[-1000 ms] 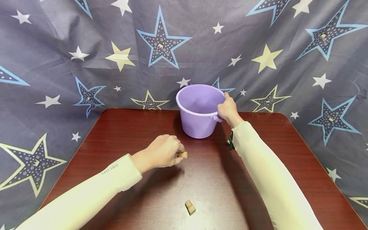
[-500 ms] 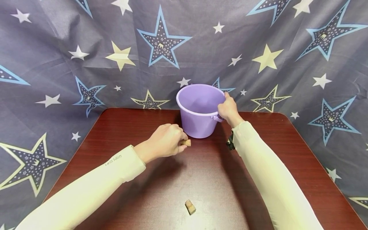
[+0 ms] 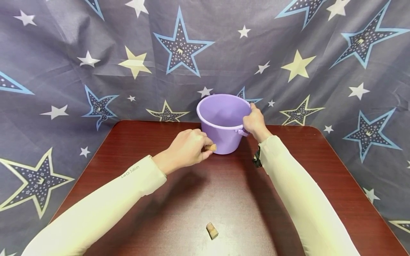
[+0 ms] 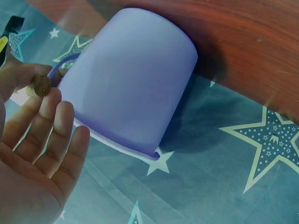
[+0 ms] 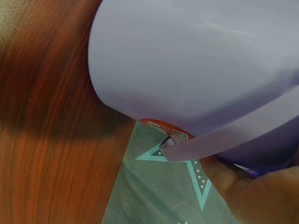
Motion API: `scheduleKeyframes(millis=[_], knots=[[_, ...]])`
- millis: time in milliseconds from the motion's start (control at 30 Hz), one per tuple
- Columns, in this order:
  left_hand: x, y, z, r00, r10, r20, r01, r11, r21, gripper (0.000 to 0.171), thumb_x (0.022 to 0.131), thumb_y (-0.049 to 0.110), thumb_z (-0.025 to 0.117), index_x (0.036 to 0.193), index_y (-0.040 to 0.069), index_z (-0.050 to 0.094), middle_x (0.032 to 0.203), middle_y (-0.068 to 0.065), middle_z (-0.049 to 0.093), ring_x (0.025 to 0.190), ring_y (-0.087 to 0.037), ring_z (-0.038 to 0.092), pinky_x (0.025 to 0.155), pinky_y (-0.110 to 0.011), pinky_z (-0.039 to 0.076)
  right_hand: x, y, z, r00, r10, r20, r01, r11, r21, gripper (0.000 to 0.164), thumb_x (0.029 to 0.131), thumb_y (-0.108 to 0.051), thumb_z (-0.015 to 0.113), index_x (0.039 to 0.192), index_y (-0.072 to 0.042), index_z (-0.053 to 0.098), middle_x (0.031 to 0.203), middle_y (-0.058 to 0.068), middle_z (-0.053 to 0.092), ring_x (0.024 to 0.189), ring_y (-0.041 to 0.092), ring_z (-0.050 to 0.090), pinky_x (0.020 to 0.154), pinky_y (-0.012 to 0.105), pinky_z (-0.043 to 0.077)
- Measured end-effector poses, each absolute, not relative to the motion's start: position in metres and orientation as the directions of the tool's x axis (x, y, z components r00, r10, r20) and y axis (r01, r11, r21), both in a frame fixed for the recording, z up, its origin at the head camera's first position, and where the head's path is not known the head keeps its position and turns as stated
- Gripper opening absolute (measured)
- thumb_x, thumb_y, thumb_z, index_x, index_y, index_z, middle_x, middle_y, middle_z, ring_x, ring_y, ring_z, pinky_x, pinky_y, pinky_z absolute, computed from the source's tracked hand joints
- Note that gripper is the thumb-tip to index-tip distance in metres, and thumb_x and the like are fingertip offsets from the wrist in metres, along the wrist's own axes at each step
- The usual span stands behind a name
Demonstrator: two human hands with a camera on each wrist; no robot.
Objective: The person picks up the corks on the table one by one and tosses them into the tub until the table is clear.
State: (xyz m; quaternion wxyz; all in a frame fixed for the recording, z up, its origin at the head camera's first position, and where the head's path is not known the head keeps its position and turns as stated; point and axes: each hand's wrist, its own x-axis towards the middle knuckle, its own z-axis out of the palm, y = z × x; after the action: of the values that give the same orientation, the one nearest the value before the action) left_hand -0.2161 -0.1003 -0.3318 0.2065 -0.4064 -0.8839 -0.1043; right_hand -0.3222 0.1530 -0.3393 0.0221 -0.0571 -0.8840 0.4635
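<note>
Between thumb and index finger my left hand point(image 3: 189, 147) pinches a cork point(image 3: 211, 147), in front of the bucket's lower left side and above the table. The left wrist view shows the end of that cork point(image 4: 42, 86), the other fingers being held loosely apart from it. A purple bucket point(image 3: 221, 138) stands upright at the back of the table. My right hand point(image 3: 255, 122) grips its rim on the right, near the handle joint; in the right wrist view the bucket handle point(image 5: 243, 128) crosses close to the fingers. A second cork point(image 3: 212, 230) lies on the table near the front.
The dark red wooden table point(image 3: 134, 142) reaches back to a grey curtain point(image 3: 224, 46) printed with stars. A reddish label point(image 5: 163, 127) is on the bucket's side in the right wrist view.
My left hand has carried its cork up and away from me, closer to the bucket. The right hand, the bucket and the cork on the table have stayed put.
</note>
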Motion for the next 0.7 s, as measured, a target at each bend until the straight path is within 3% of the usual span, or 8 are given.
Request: scheduleKeyframes(millis=[400,700], knots=[[-0.230,-0.095,-0.319,-0.553,0.654,0.516,0.761,0.649,-0.006,0.005,0.089,0.018,0.078,0.085,0.020,0.078,0.078,0.006,0.067,0.079,-0.020,0.063,0.069,-0.037,0.053,-0.323,0.152,-0.339,-0.992,0.123,-0.017,0.083,0.556,-0.827,0.076,0.095,0.003,0.041,0.165,-0.007,0.015,0.164,0.021,0.030,0.144,0.033,0.038,0.115,0.045,0.039],[-0.240,-0.089,-0.312,-0.581,0.621,0.526,0.726,0.688,-0.011,0.004,0.089,0.020,0.080,0.093,0.018,0.080,0.081,0.004,0.068,0.081,-0.023,0.063,0.074,-0.038,0.053,-0.323,0.153,-0.340,-0.992,0.125,-0.014,0.082,0.555,-0.828,0.074,0.095,0.003,0.040,0.165,-0.007,0.017,0.162,0.023,0.033,0.142,0.035,0.040,0.114,0.047,0.040]])
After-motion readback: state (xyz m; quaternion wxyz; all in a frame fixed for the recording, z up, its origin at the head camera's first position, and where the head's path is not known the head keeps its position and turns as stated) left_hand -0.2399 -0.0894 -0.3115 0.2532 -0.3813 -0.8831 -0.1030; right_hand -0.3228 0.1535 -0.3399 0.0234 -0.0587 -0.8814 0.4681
